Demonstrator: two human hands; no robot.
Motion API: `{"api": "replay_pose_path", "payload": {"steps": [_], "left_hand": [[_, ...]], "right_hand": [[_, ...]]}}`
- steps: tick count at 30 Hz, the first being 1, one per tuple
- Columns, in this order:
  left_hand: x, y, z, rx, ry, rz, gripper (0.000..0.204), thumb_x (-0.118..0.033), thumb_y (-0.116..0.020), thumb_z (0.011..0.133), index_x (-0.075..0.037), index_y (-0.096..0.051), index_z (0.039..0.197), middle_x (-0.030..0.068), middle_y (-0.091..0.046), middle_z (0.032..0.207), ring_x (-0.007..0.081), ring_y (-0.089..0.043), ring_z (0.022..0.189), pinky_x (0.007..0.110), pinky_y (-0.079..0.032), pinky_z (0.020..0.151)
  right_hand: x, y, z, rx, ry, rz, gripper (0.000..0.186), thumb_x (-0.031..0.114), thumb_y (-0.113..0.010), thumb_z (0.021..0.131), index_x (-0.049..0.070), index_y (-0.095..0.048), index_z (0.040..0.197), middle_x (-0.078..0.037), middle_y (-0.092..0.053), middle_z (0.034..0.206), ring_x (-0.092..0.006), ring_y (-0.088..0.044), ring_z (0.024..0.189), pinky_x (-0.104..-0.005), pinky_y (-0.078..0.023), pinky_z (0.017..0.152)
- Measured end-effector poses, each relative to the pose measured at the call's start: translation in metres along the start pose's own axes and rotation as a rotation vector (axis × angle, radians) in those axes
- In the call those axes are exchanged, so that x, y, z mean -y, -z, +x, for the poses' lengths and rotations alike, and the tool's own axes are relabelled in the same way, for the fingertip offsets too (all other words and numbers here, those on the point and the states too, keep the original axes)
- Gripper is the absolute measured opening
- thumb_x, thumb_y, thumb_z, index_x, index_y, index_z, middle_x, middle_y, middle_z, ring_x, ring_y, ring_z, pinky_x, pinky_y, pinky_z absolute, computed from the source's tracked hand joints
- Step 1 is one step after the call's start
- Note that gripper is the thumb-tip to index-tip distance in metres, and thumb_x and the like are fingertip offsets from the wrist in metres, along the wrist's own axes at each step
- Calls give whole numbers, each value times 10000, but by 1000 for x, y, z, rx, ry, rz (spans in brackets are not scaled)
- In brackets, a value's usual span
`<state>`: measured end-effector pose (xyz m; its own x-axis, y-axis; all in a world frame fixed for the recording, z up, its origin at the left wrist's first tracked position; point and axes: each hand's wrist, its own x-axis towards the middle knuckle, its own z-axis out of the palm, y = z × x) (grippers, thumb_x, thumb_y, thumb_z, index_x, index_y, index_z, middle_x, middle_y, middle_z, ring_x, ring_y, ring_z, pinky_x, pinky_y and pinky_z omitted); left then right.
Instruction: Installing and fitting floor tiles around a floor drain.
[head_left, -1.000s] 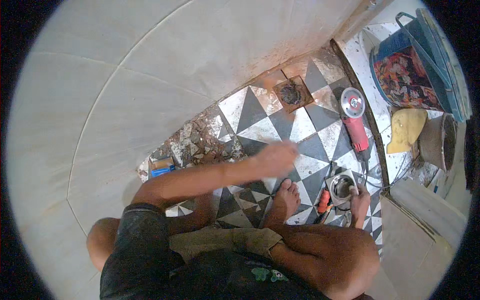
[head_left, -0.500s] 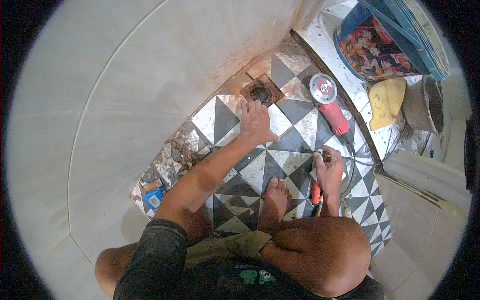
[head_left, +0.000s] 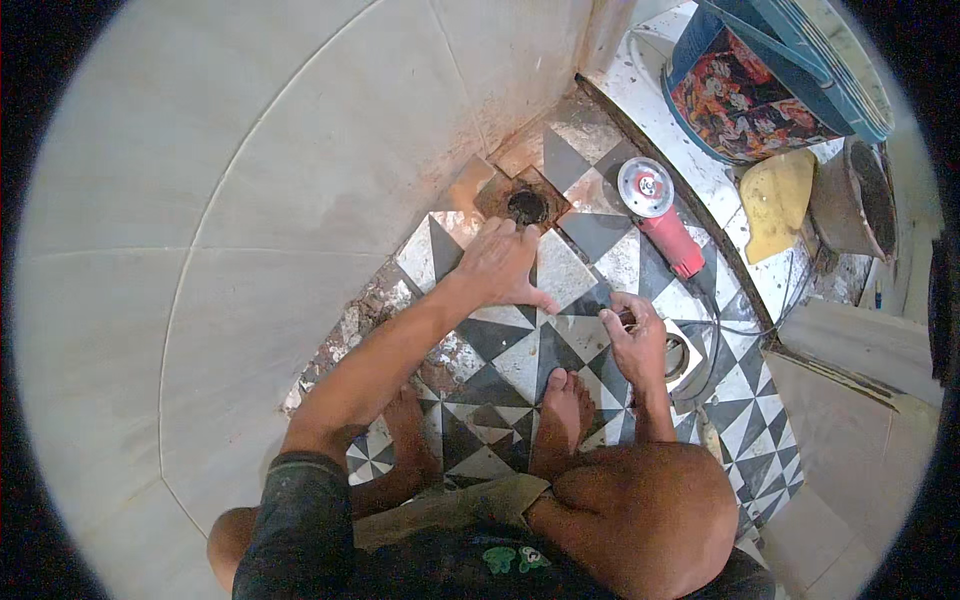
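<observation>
My left hand (head_left: 500,265) lies with fingers stretched on the black-and-white floor tiles. Its fingertips reach the near edge of a square recess (head_left: 486,198) with a dark round drain hole (head_left: 527,207) in it. The thumb rests by a white tile (head_left: 560,272). To the right, my right hand (head_left: 638,340) is held with fingers curled and thumb drawn in. Whatever it may hold is hidden or too small to name. Just beside that hand lies a white square frame with a round opening (head_left: 692,372), partly covered by the hand.
A red angle grinder (head_left: 672,243) with a metal disc lies right of the recess, its black cable (head_left: 716,345) looping nearby. Past a raised edge stand a blue bucket (head_left: 690,60), a yellow sheet piece (head_left: 772,210) and a dirty brown container (head_left: 835,205). Broken tile debris (head_left: 372,312) lines the left wall.
The right hand has moved up and left, uncovering the white frame. My left hand has shifted slightly down and left, leaving the drain hole more exposed. The view has shifted a little.
</observation>
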<state>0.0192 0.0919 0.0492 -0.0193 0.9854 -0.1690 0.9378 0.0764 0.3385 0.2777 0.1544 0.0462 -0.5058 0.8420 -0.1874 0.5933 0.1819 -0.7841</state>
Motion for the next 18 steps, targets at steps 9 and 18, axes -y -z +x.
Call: {"api": "replay_pose_path", "payload": {"steps": [9,18], "left_hand": [[-37,114,-111,-6,-97,-51,1014,-813,-749,473,61,-509,929,188,-559,828,330,-526,777,426,-427,776],[-65,184,-269,-228,-66,191,890,-866,-702,492,-53,-468,769,53,-419,682,220,-422,619,402,-345,657]], "right_hand": [[17,13,10,36,29,86,290,116,-704,841,1,-666,1105,-94,-662,927,-144,-619,755,-293,-513,718],[35,-22,35,318,154,203,308,126,-690,857,-8,-651,1131,-68,-652,906,-116,-599,782,-270,-502,737]]}}
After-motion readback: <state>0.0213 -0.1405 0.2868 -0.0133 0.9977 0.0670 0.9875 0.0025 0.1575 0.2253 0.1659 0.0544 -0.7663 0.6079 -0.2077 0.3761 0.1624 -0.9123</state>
